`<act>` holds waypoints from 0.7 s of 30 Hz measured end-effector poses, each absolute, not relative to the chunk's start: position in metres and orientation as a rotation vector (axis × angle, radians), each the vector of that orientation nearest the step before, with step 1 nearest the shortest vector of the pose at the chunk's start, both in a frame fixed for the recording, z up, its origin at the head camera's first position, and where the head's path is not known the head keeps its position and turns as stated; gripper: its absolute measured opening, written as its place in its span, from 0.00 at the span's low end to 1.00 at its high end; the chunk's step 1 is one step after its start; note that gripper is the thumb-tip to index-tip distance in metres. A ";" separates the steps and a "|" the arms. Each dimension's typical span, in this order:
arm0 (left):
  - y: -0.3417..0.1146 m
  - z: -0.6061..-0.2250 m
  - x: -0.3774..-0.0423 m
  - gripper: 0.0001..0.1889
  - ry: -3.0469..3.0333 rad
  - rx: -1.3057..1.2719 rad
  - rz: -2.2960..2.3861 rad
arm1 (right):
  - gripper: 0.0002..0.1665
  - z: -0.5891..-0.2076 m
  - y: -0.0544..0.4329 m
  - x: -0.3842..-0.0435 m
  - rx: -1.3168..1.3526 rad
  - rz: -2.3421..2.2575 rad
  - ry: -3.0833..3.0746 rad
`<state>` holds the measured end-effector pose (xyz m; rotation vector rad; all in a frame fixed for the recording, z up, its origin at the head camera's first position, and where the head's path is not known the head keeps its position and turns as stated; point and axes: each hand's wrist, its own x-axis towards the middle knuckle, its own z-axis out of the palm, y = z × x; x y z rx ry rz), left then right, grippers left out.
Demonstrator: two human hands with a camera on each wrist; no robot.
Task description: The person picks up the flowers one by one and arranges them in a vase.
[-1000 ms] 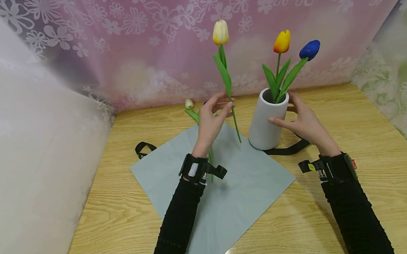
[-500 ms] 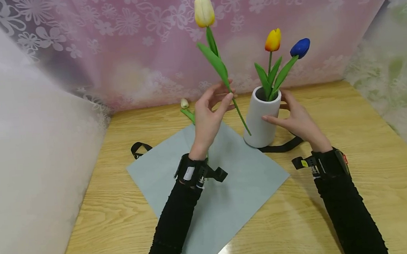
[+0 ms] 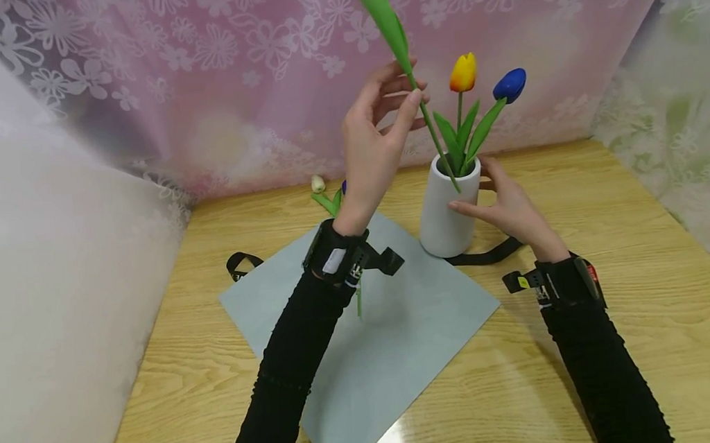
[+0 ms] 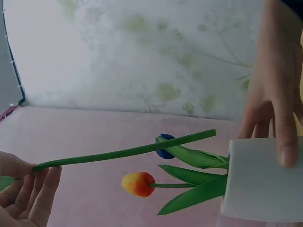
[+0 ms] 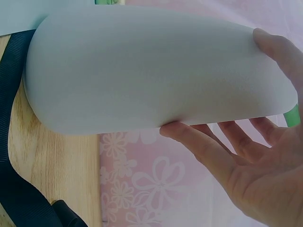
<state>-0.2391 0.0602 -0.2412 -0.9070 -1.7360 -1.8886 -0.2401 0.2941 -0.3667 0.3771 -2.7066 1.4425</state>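
My left hand (image 3: 376, 136) pinches the green stem (image 3: 430, 122) of an artificial tulip between thumb and fingers. Its leaf (image 3: 384, 21) rises past the top of the head view, so the bloom is out of sight there. In the left wrist view the stem's lower end (image 4: 208, 134) points toward the white vase (image 4: 265, 179) and stops short of its rim. The vase holds a yellow-orange tulip (image 3: 463, 72) and a blue tulip (image 3: 510, 86). My right hand (image 3: 510, 209) grips the vase's upper part, its thumb on the near side and its fingers (image 5: 199, 142) around the far side.
A grey-blue sheet (image 3: 397, 357) lies on the wooden table (image 3: 171, 347), with a black strap (image 3: 489, 256) beside the vase. A small white tulip (image 3: 317, 184) and others lie behind my left wrist. A pink floral cloth (image 3: 246, 105) hangs at the back.
My left hand has lifted the tulip and carried it right, so its stem end now overlaps the vase's mouth in the head view. The right hand keeps its hold on the vase.
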 end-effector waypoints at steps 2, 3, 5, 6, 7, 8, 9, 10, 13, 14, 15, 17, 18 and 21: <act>0.065 -0.235 -0.243 0.20 -1.702 -0.888 -1.857 | 0.57 -0.367 0.294 -0.240 0.370 1.432 -2.711; 0.068 -0.232 -0.246 0.19 -1.690 -0.876 -1.840 | 0.57 -0.367 0.293 -0.240 0.371 1.427 -2.711; 0.073 -0.230 -0.252 0.19 -1.679 -0.848 -1.798 | 0.57 -0.367 0.293 -0.240 0.378 1.429 -2.705; 0.075 -0.231 -0.257 0.18 -1.673 -0.837 -1.780 | 0.56 -0.367 0.293 -0.240 0.377 1.431 -2.704; 0.077 -0.232 -0.261 0.18 -1.675 -0.816 -1.778 | 0.56 -0.367 0.292 -0.240 0.379 1.434 -2.702; 0.079 -0.233 -0.265 0.18 -1.691 -0.790 -1.773 | 0.56 -0.366 0.292 -0.240 0.379 1.438 -2.702; 0.080 -0.236 -0.269 0.17 -1.710 -0.766 -1.770 | 0.56 -0.366 0.292 -0.239 0.379 1.442 -2.702; 0.082 -0.239 -0.273 0.17 -1.733 -0.744 -1.768 | 0.56 -0.367 0.291 -0.239 0.377 1.444 -2.703; 0.085 -0.253 -0.282 0.17 -1.823 -0.694 -1.758 | 0.56 -0.367 0.291 -0.239 0.369 1.437 -2.712; 0.086 -0.259 -0.285 0.17 -1.855 -0.687 -1.748 | 0.56 -0.367 0.291 -0.239 0.366 1.432 -2.714; 0.087 -0.264 -0.286 0.17 -1.886 -0.684 -1.739 | 0.56 -0.367 0.292 -0.239 0.364 1.429 -2.715; 0.089 -0.274 -0.289 0.17 -1.920 -0.686 -1.748 | 0.56 -0.367 0.292 -0.239 0.364 1.423 -2.714; 0.090 -0.278 -0.289 0.18 -1.948 -0.681 -1.752 | 0.56 -0.367 0.293 -0.239 0.364 1.424 -2.713; 0.094 -0.288 -0.290 0.19 -2.016 -0.675 -1.748 | 0.56 -0.367 0.294 -0.239 0.364 1.423 -2.711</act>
